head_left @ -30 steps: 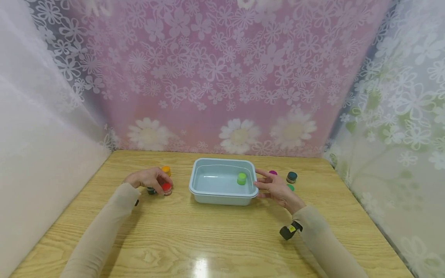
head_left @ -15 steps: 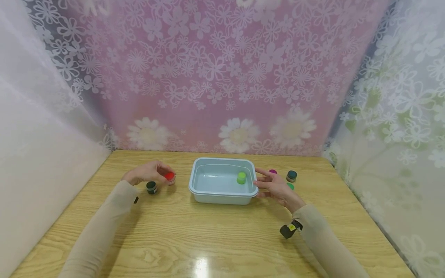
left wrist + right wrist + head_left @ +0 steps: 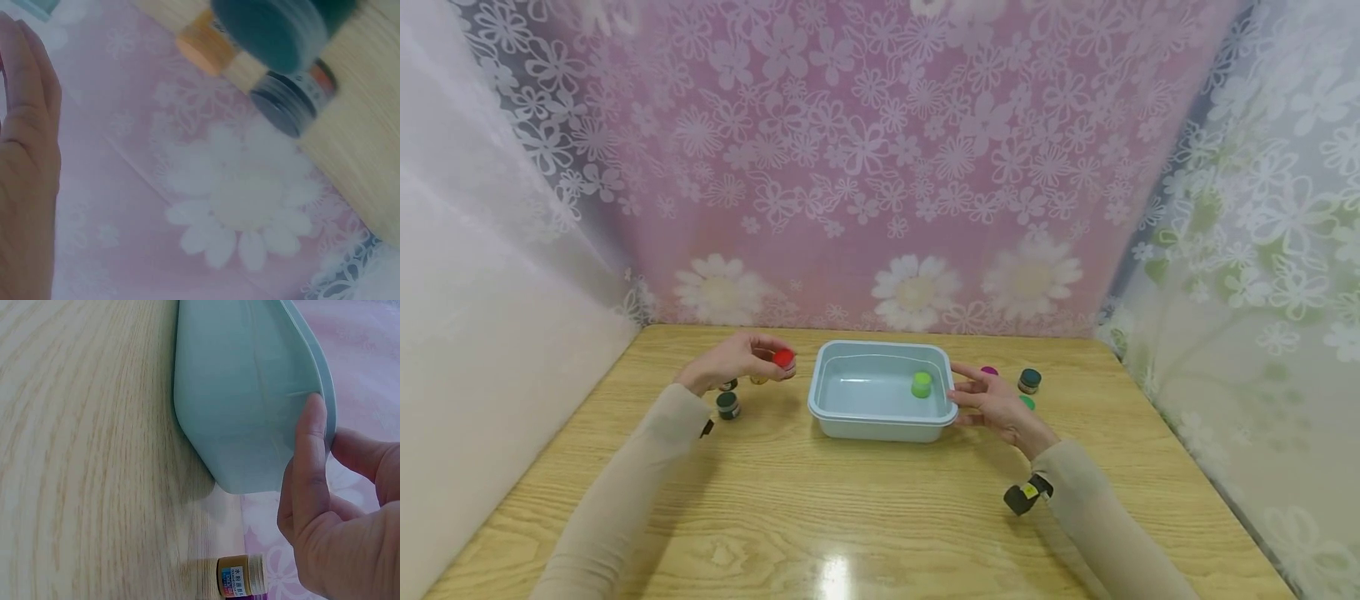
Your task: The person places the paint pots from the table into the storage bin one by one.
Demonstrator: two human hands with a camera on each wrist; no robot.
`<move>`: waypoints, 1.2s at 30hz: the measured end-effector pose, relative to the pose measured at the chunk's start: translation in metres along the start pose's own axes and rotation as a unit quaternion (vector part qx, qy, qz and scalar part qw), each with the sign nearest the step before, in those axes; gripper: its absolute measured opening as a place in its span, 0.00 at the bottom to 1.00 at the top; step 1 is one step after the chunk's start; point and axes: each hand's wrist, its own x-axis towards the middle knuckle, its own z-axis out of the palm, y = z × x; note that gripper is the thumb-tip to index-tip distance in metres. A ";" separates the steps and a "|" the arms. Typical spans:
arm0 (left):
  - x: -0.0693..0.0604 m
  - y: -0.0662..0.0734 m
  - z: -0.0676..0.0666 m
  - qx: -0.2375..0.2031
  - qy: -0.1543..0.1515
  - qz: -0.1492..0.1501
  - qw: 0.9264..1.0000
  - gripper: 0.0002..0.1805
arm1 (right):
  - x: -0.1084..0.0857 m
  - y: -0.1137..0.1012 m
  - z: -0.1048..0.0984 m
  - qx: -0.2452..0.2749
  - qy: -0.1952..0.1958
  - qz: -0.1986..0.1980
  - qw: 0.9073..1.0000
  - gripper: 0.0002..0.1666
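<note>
My left hand (image 3: 733, 364) holds a red-lidded paint jar (image 3: 785, 361) between thumb and fingers, above the table just left of a pale blue plastic tub (image 3: 880, 431). In the left wrist view only the side of the hand (image 3: 28, 162) shows. My right hand (image 3: 996, 408) touches the tub's right rim with spread, fairly straight fingers; the right wrist view shows its fingertips (image 3: 310, 419) on the tub's rim. Inside the tub, near its right end, stands a light green jar (image 3: 921, 384).
By my left hand stand a dark green jar (image 3: 727, 406), another dark-lidded jar (image 3: 728, 384) and a partly hidden yellow-orange jar (image 3: 207, 44). Right of the tub are purple (image 3: 989, 371), dark teal (image 3: 1029, 381) and green (image 3: 1027, 403) lids. A floral curtain (image 3: 880, 167) hangs behind the table.
My left hand has lifted the red-lidded jar and carried it away and to the right, toward the tub. The dark green jar has come into full view. My right hand and the tub have stayed put.
</note>
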 end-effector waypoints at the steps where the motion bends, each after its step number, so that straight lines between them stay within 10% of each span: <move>1: 0.001 0.002 0.001 -0.002 0.003 0.004 1.000 0.26 | 0.000 0.000 0.000 0.000 -0.001 -0.001 1.000 0.41; 13: 0.014 0.023 0.026 -0.109 -0.001 0.039 0.993 0.27 | 0.001 0.003 -0.003 -0.002 -0.008 -0.003 1.000 0.42; 20: 0.021 0.031 0.049 -0.117 0.047 0.069 0.990 0.24 | 0.002 0.003 -0.003 -0.010 -0.008 -0.006 1.000 0.42; 36: 0.044 0.036 0.100 -0.136 0.122 0.025 0.983 0.27 | 0.000 0.000 -0.001 -0.004 -0.007 -0.004 1.000 0.42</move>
